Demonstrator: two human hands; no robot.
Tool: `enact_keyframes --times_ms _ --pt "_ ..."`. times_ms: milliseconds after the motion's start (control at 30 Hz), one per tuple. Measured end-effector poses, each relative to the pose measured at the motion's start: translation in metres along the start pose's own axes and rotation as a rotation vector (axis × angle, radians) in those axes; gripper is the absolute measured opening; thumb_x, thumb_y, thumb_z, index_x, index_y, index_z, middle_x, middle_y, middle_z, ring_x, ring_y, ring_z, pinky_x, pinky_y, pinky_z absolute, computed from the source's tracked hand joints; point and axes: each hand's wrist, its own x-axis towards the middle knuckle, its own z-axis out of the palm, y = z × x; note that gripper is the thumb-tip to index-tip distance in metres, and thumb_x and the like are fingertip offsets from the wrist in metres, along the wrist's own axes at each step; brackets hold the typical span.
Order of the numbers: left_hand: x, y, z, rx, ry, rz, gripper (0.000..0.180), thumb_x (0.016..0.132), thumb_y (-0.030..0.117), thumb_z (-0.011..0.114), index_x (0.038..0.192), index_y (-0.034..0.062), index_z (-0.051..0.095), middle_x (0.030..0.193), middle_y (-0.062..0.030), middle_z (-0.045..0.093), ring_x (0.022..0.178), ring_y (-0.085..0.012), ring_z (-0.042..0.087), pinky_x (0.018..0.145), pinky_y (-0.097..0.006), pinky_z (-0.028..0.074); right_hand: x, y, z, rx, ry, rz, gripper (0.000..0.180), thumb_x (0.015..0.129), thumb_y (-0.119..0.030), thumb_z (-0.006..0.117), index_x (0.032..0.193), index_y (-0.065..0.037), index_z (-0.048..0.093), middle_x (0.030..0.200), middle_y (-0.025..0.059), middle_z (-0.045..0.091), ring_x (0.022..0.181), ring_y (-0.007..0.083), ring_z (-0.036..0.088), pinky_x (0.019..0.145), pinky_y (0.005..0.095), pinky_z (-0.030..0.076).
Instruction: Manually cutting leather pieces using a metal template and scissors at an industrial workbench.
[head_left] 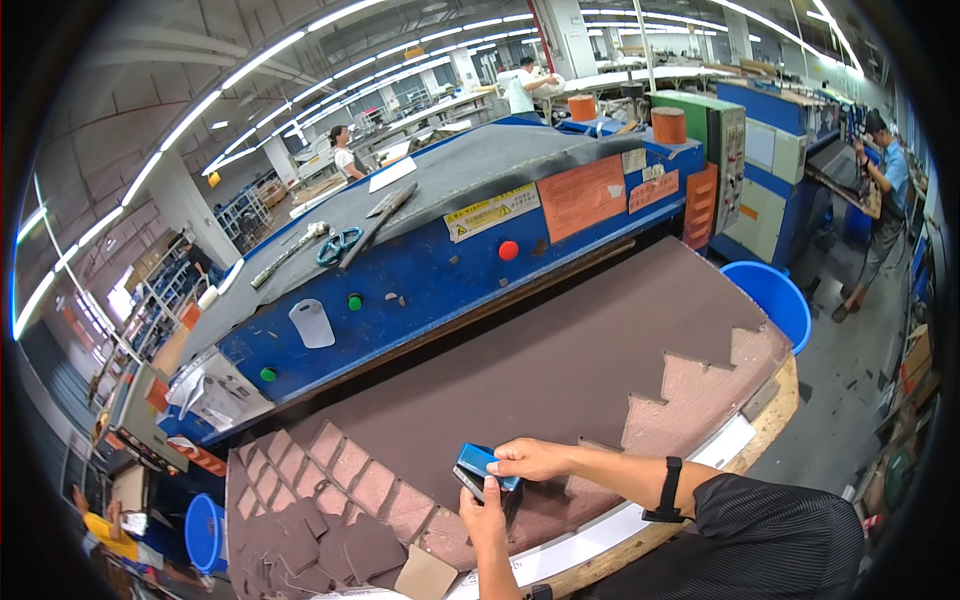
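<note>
A small rectangular block with a bright blue top and dark sides (474,457) is held between my two hands over the near part of the brown sheet (520,350). My left hand (484,512) grips its near side, thumb upward. From the right, my right hand (532,460) closes on the blue top and its edge. Under the hands, the block's lower part is partly hidden. Rows of cut-out gaps in the sheet show a pinkish surface (345,465). Left of my hands lies a pile of cut brown pieces (330,545), with a tan piece (425,574) beside it.
Beyond the sheet stands a long blue machine (420,280) with a red button (508,250) and green buttons. Scissors (340,246) and other tools lie on its top. Blue bins (770,300) stand at both sides. A person (885,180) works at the far right; others are further back.
</note>
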Motion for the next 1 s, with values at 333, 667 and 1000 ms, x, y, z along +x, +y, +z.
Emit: enact_keyframes --times_ms 333,667,1000 --pt "0.006 -0.004 -0.005 -0.453 0.208 -0.109 0.033 0.1 0.018 0.059 0.128 0.0011 0.051 0.118 -0.0101 0.063 0.107 -0.0231 0.062 0.091 -0.039 0.053 -0.026 -0.007 -0.04 1.068 0.413 -0.091 0.022 0.101 -0.022 0.056 0.1 -0.001 0.062 0.089 0.011 0.069 0.076 0.0168 0.065 0.075 0.0318 0.055" --pt "-0.015 -0.023 -0.148 0.426 0.767 0.183 0.039 0.095 0.01 0.059 0.129 -0.0069 0.052 0.127 -0.018 0.057 0.11 -0.0286 0.058 0.096 -0.04 0.046 -0.155 -0.008 -0.059 -0.908 0.784 -0.189 0.022 0.09 -0.013 0.062 0.072 -0.003 0.052 0.061 0.0121 0.05 0.058 0.0281 0.052 0.08 0.0405 0.043" --pt "0.01 -0.012 -0.119 1.071 -0.053 0.448 0.037 0.076 0.02 0.079 0.105 -0.0012 0.069 0.101 -0.0154 0.06 0.097 -0.034 0.055 0.087 -0.043 0.045 -0.206 0.031 -0.001 -1.285 0.518 0.143 0.022 0.083 -0.019 0.068 0.072 -0.003 0.059 0.066 0.0151 0.062 0.068 0.034 0.063 0.09 0.0476 0.041"
